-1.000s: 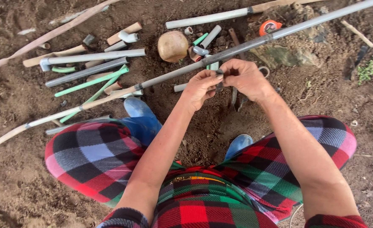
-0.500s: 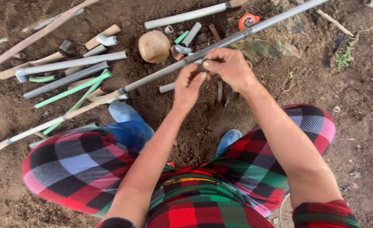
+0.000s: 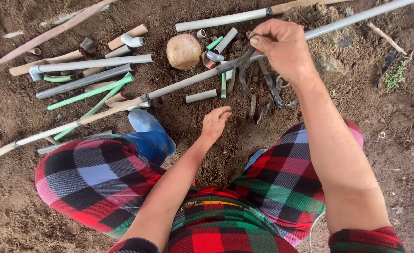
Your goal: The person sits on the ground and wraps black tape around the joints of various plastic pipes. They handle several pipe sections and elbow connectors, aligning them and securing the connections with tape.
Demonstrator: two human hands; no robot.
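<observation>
My right hand (image 3: 284, 49) is closed on a bunch of dark rubber-like strips (image 3: 242, 70) that dangle against a long grey pipe (image 3: 183, 84) running diagonally over the soil. My left hand (image 3: 215, 122) is down at the dirt between my knees with its fingers loosely curled and nothing visible in it. It is just below a short grey pipe piece (image 3: 201, 96). More dark strips (image 3: 268, 91) lie on the ground under my right hand.
Grey pipes (image 3: 94, 63), green pipes (image 3: 90, 93) and short offcuts lie at the upper left, beside a round tan stone (image 3: 183, 50). Another grey pipe (image 3: 221, 19) lies at the top. My blue boot (image 3: 148, 133) rests on the soil by the long pipe.
My left hand has let go of the pipe and dropped to the soil. My right hand stays at the pipe, now holding the dark strips alone. The view has come closer.
</observation>
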